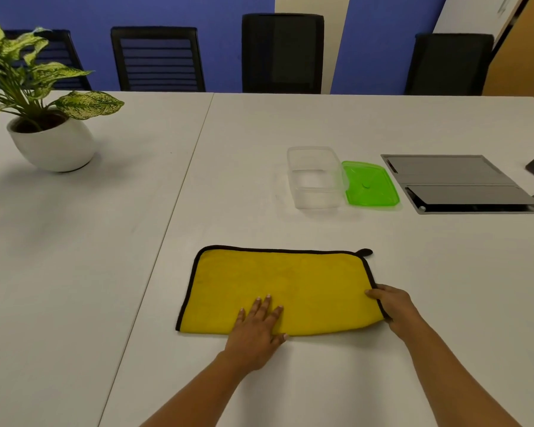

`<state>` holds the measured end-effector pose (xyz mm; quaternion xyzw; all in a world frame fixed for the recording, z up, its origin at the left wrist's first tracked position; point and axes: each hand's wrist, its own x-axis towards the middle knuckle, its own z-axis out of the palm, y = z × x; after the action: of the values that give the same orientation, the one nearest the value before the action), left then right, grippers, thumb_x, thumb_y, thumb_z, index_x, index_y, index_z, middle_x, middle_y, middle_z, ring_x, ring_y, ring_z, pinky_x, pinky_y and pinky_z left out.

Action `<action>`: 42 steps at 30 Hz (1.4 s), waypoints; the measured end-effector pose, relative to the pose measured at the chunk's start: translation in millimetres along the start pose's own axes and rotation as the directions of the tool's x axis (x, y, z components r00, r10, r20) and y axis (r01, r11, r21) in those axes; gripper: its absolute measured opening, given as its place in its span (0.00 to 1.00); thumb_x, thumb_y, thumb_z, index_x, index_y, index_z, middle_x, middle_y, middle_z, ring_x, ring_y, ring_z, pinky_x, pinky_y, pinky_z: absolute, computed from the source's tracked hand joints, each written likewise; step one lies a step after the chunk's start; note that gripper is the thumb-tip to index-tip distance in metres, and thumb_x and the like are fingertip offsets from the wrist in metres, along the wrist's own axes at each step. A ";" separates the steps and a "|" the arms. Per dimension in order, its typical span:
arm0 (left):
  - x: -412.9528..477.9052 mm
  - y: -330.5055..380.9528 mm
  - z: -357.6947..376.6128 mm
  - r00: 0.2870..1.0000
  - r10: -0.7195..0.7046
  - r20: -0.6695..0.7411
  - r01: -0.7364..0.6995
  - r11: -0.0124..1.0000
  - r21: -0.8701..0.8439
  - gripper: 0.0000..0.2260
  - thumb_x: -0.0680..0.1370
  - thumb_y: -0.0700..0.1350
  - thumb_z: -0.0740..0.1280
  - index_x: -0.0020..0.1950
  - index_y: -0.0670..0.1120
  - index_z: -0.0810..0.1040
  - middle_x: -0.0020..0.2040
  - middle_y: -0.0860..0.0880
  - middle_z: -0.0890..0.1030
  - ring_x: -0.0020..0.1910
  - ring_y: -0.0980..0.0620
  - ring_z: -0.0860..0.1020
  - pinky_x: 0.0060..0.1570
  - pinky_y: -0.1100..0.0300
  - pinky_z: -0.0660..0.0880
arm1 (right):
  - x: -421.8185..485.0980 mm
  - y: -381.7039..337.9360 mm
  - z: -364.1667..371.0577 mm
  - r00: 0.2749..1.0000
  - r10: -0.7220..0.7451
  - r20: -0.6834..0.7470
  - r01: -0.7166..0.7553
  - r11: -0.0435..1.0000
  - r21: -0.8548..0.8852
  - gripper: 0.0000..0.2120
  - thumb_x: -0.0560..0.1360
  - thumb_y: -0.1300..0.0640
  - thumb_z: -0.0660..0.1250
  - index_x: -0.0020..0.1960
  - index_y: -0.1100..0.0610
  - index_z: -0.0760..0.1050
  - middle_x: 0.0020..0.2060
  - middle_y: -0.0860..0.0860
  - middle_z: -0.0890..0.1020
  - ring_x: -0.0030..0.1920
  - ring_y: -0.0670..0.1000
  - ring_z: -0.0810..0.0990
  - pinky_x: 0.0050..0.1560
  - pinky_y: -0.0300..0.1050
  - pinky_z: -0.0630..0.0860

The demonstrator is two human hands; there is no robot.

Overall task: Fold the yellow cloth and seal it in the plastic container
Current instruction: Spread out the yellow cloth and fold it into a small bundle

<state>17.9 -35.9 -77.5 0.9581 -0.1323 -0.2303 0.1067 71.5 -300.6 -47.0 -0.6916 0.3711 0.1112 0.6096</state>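
The yellow cloth [278, 291] lies flat on the white bench [290, 134] directly in front of you, folded once by the look of it: the near edge is a plain yellow fold, while black trim runs along the far edge and both short ends. A small black hanging loop [365, 252] sticks out at the far right corner.

Your left hand [258, 326] rests open and flat on the near middle of the cloth, fingers spread, pinning it down. Your right hand [393, 305] is at the right short end, thumb on top of the trimmed edge and fingers curled at or under it, so it looks to be gripping that end, though the fingers are hidden.

The step in hand seems to be the next fold, right end over to the left. Keep the left palm pressing as the hinge, lift both layers of the right end together, and carry them across so the black trims meet squarely. Smooth out from the crease before you let go. The cloth is still much wider than the clear plastic container [316, 178], so expect to need at least one more fold after this one.

The container stands open further back and to the right, with its green lid [370, 188] lying just beside it on the right, touching or nearly so.

No brand, label or readable writing shows on the cloth, the container or the lid.
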 end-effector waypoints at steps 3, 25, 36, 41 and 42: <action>0.7 22.1 0.7 0.998 0.054 0.035 -0.051 0.996 -0.078 0.28 0.79 0.58 0.52 0.76 0.50 0.50 0.78 0.48 0.44 0.77 0.48 0.43 0.74 0.48 0.45 | 0.8 -4.7 -23.0 0.998 -0.003 -0.063 0.004 1.000 0.006 0.21 0.72 0.69 0.66 0.64 0.69 0.70 0.62 0.67 0.74 0.51 0.60 0.73 0.62 0.60 0.71; -0.5 9.5 -129.5 0.905 -0.402 -0.140 -0.036 0.257 -0.966 0.13 0.72 0.35 0.70 0.55 0.33 0.78 0.42 0.39 0.80 0.32 0.50 0.78 0.25 0.69 0.77 | -135.2 -30.5 125.9 0.752 -0.524 0.401 0.640 0.725 -0.254 0.14 0.76 0.54 0.64 0.61 0.54 0.75 0.33 0.49 0.72 0.31 0.44 0.68 0.31 0.33 0.65; -16.7 -68.7 -71.7 0.835 -0.545 0.071 0.196 0.174 -0.965 0.20 0.74 0.34 0.68 0.65 0.32 0.70 0.60 0.33 0.77 0.57 0.36 0.77 0.58 0.45 0.76 | -98.2 34.3 126.0 0.680 -0.433 0.592 0.713 0.204 -0.670 0.33 0.71 0.33 0.46 0.72 0.45 0.61 0.76 0.48 0.53 0.76 0.51 0.49 0.73 0.52 0.56; -12.3 -70.0 -58.9 0.825 -0.564 0.022 0.185 0.233 -0.955 0.18 0.75 0.35 0.66 0.64 0.34 0.72 0.61 0.35 0.77 0.59 0.37 0.76 0.62 0.45 0.73 | -90.8 57.8 130.6 0.690 -0.343 0.637 0.698 0.085 -0.711 0.58 0.49 0.24 0.20 0.74 0.41 0.48 0.77 0.50 0.43 0.76 0.54 0.39 0.73 0.61 0.43; -11.5 -70.0 -59.2 0.822 -0.569 0.000 0.174 0.252 -0.952 0.17 0.75 0.35 0.66 0.64 0.34 0.72 0.60 0.35 0.77 0.59 0.38 0.76 0.62 0.44 0.73 | -90.3 59.6 131.3 0.699 -0.335 0.631 0.691 0.091 -0.717 0.57 0.49 0.24 0.20 0.74 0.41 0.48 0.77 0.51 0.43 0.76 0.54 0.39 0.73 0.61 0.42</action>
<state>50.2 42.1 -39.7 0.7513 0.2770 -0.1094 0.5889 9.0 -143.8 -68.1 -0.9632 -0.1362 0.1836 0.1413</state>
